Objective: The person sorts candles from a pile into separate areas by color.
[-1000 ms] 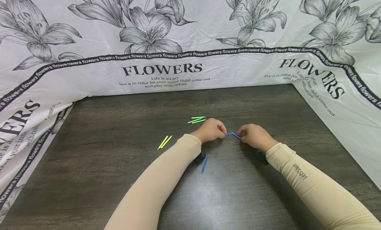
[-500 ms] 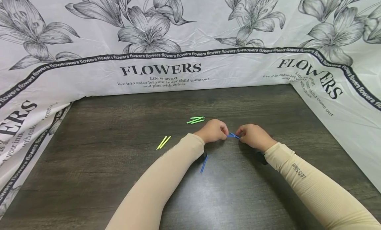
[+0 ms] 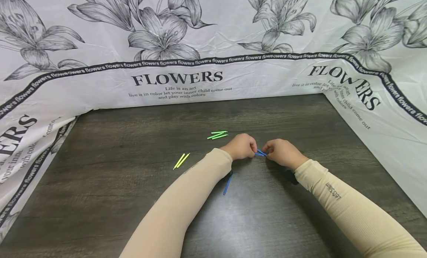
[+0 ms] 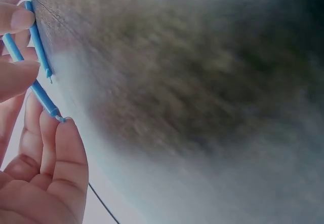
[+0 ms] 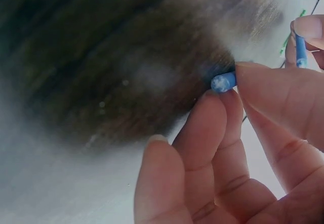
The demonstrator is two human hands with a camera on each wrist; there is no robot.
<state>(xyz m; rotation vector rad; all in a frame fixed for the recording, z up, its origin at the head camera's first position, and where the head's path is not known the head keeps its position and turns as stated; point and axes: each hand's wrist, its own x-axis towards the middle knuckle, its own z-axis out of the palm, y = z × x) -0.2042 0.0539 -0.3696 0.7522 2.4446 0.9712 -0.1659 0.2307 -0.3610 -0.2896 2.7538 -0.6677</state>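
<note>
Two thin blue candles with short wicks are held close together above the table. My left hand (image 3: 242,146) pinches one blue candle (image 4: 44,100) between thumb and fingers, its wick end beside a fingertip. My right hand (image 3: 284,152) grips the other blue candle (image 5: 224,82) between thumb and fingertips. From the head view the two candles overlap between the hands; whether they touch, I cannot tell. Below my left wrist a third blue candle (image 3: 227,185) lies on the table, partly hidden by the wrist.
Several green candles (image 3: 218,135) lie in a loose group behind my left hand. Two yellow candles (image 3: 181,161) lie further left on the dark wooden table (image 3: 110,184). White flower-printed cloth (image 3: 180,80) borders the table at the back and sides.
My left hand has moved slightly right, bringing its candle alongside the one in my right hand. Earlier the candles met at an angle; now they overlap. The head view has shifted a little.
</note>
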